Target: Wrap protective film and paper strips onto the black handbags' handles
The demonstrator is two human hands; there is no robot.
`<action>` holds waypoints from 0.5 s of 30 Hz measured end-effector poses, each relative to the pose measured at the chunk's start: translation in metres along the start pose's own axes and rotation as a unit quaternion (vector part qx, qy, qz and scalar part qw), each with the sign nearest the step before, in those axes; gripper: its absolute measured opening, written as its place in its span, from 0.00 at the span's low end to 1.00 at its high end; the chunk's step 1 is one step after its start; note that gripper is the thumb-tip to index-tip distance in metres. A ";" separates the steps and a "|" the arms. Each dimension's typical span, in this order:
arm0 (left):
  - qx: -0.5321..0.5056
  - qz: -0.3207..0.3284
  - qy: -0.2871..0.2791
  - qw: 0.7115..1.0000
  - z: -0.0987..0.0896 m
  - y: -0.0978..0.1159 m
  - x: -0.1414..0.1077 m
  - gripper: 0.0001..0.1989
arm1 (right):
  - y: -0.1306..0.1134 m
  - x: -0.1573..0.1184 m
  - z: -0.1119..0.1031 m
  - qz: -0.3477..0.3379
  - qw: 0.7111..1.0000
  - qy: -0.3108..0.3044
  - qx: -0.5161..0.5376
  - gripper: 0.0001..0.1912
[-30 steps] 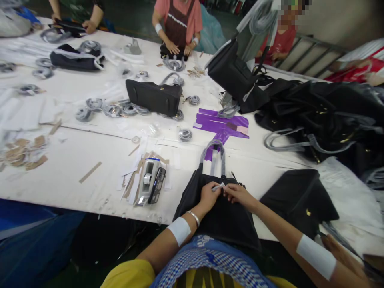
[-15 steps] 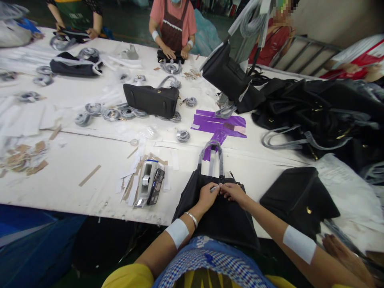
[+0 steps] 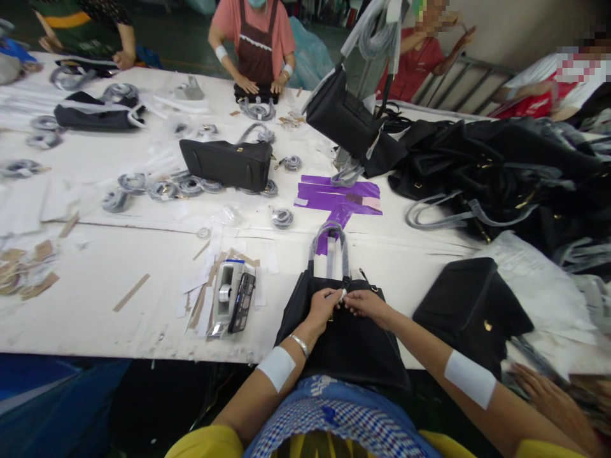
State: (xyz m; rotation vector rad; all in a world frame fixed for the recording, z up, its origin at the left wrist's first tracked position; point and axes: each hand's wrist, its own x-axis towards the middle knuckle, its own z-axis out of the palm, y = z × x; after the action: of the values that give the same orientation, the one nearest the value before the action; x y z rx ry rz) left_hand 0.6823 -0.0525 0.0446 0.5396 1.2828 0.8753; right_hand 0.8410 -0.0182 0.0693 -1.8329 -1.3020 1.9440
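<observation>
A black handbag [image 3: 353,350] lies on the table edge against my body, its wrapped handle loop [image 3: 329,230] standing up toward the far side. My left hand [image 3: 325,306] is closed in a pinch at the base of the handle. My right hand [image 3: 366,304] pinches beside it, fingertips almost touching the left ones. A small pale bit shows between the fingertips; what it is, I cannot make out. Below my left fingers a small gold fitting shows on the bag. A zipper end [image 3: 365,275] sticks up at the bag's right top edge.
Left of the bag are a tape dispenser [image 3: 224,296] and a phone [image 3: 242,302] on paper strips. Another black bag [image 3: 458,299] lies to the right, near a pile of black bags [image 3: 477,159]. Purple tape [image 3: 338,194] marks the table. Co-workers stand across; another person's hand [image 3: 548,394] is at lower right.
The view has swung slightly, so the table's things sit further left. My fingers stay at the handle base, and the gold fitting below the left hand now shows. A co-worker in red has raised their arms.
</observation>
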 end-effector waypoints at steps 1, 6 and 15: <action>-0.006 -0.015 -0.003 1.000 0.000 -0.001 0.000 0.24 | 0.000 0.000 0.001 -0.006 1.000 0.002 0.001 0.14; -0.045 -0.088 -0.029 0.995 -0.002 -0.009 0.004 0.26 | 0.002 0.002 0.008 -0.054 0.998 0.033 -0.009 0.10; -0.094 -0.168 -0.068 0.979 -0.007 -0.007 0.012 0.24 | 0.008 0.012 0.027 -0.108 0.988 0.112 0.005 0.11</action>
State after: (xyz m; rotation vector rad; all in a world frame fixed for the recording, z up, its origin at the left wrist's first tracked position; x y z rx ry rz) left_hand 0.6782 -0.0483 0.0306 0.2186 1.1107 0.6552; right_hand 0.8182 -0.0279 0.0518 -1.7628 -1.3506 1.5836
